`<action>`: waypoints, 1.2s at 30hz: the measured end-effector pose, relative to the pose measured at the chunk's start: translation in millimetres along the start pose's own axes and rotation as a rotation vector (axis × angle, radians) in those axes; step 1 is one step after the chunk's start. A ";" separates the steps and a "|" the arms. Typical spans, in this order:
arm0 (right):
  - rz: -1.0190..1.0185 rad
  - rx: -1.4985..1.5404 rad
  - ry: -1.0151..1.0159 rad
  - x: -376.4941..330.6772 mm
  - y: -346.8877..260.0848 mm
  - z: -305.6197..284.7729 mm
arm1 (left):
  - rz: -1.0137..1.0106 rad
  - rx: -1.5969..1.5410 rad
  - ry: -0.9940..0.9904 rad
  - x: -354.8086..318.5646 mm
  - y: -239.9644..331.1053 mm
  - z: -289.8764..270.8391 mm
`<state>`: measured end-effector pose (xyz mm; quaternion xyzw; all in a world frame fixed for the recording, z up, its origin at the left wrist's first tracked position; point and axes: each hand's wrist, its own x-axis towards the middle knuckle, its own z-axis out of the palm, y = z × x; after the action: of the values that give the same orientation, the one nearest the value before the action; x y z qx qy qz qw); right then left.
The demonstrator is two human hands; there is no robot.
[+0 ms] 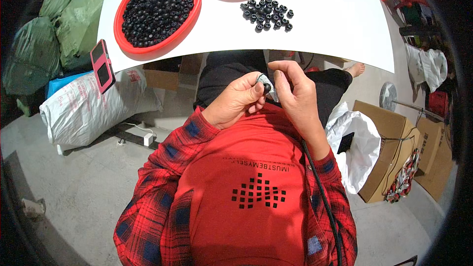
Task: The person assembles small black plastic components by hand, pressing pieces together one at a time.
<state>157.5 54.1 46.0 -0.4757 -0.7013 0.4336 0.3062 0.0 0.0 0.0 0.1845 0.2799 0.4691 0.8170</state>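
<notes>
- Far up and left of the left hand point(236, 101), a red round tray point(129, 44) on the white table point(335, 29) is heaped with small black ring-shaped parts point(157, 7).
- A pink phone point(102, 65) overhangs the table edge, left of both hands.
- The left hand's thumb and fingers are pinched shut on a small black ring point(266, 87).
- That ring sits between the two hands, against a grey scrap of abrasive sheet point(264, 80).
- The right hand point(295, 93) has its fingertips closed on the grey scrap, touching the left hand.
- Straight above the hands, a loose cluster of black rings point(266, 15) lies on the table.
- Right of the right hand, a white bag point(359, 148) and a cardboard box point(389, 143) stand on the floor.
</notes>
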 end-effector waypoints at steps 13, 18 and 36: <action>-0.047 -0.064 0.054 -0.2 3.4 3.2 | -0.030 -0.042 -0.005 0.8 -0.4 0.6; -0.050 -0.074 0.058 0.0 3.1 3.5 | -0.037 -0.044 -0.020 0.6 0.1 0.2; -0.053 -0.090 0.080 -1.5 3.5 7.7 | -0.038 -0.061 -0.040 0.4 -1.7 -2.2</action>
<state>152.9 50.9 39.5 -0.4871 -0.7196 0.3743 0.3237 -0.1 -0.4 -2.8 0.1635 0.2524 0.4579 0.8366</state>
